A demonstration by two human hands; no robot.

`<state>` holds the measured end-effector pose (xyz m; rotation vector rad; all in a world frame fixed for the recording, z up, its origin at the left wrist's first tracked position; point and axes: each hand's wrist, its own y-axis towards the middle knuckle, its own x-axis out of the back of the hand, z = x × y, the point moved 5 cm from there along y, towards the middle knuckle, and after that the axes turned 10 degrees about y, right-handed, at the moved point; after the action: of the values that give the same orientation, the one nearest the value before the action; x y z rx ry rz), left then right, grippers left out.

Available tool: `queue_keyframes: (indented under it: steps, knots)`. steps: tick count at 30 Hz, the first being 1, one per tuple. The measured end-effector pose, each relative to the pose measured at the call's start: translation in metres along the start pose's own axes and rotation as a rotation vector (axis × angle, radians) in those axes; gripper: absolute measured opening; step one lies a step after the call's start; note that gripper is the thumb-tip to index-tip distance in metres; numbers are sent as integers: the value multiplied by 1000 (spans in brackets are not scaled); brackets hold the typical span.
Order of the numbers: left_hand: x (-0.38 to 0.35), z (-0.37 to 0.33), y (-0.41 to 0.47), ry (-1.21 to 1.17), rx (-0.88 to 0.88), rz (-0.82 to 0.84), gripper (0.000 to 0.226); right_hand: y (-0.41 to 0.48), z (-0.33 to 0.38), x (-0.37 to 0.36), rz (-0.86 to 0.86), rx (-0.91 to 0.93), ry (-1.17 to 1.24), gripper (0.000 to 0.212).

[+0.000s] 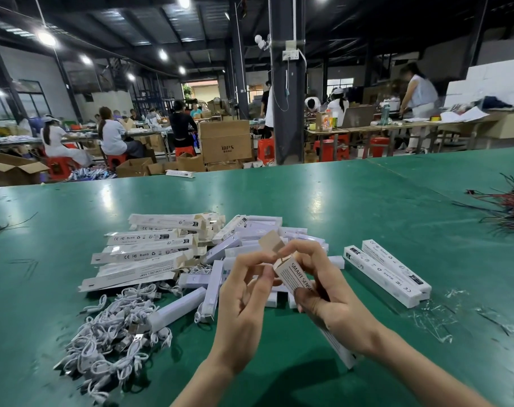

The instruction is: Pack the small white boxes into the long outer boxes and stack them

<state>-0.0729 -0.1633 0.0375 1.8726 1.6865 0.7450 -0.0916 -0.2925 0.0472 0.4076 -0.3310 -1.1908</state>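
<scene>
**Both hands on 1 long outer box, its flap standing open**

We hold 1 long outer box (294,274) in the air over the green table (338,201). It is tilted, with its open end up and away from us and its other end showing below our right wrist. Our right hand (323,292) is wrapped round the upper part of the box, thumb on the printed face that begins SMART SENS, fingers curled behind it. Our left hand (244,292) is curled too, its thumb and forefinger tips pinching the box's top end just under the brown flap (271,241), which stands open above them. We cannot tell whether anything is inside the box.

Beyond our hands, a loose heap of small white boxes (220,248) lies on the table, crossing at many angles. Left of that heap, flat outer boxes (150,254) overlap in a rough fan, printed sides up. Nearer us on the left sits a tangle of white cables (112,327) with metal plugs, touching the nearest white boxes.

To the right, apart from the heap, 2 closed outer boxes (388,274) lie side by side, touching along their length. Clear plastic scraps (435,315) lie just beside them. At the far right edge of the table is a bundle of red and dark wires (511,207).
</scene>
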Motion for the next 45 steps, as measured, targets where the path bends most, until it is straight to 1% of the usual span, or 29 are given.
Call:
queue_keyframes:
  steps: [4,7,9,12,13,16,19,25,28,35,40,42,45]
  knots:
    - [5,0,3,25,20,-39,10,1,-2,0,19,-13,-27,58]
    - [11,-3,9,65,2,-57,14,1,-2,-1,41,-28,-74,61]
    - [13,0,10,43,39,-63,11,2,-2,0,49,-43,-108,60]
    - [16,5,8,-48,120,-88,28,3,-4,2,63,-84,-138,59]
    - [15,5,8,-67,131,-87,30,4,-4,3,64,-96,-143,58]
    - [11,4,6,-99,155,-50,17,5,-5,5,50,-102,-154,58]
    - [8,7,5,-76,202,-60,10,5,-9,8,30,-103,-192,57]
    - [11,14,6,-102,286,-85,13,3,-14,10,3,-66,-287,55]
    - [10,16,6,-89,293,-70,16,4,-15,12,-11,-69,-309,56]
    - [11,19,5,-96,312,-62,9,4,-20,10,26,-69,-385,59]
    - [10,20,6,-133,356,-26,7,4,-21,11,35,-78,-395,57]
    - [11,20,6,-114,344,-21,8,4,-20,11,46,-66,-402,57]
    - [11,18,7,-58,275,-7,8,4,-18,12,51,-52,-398,55]
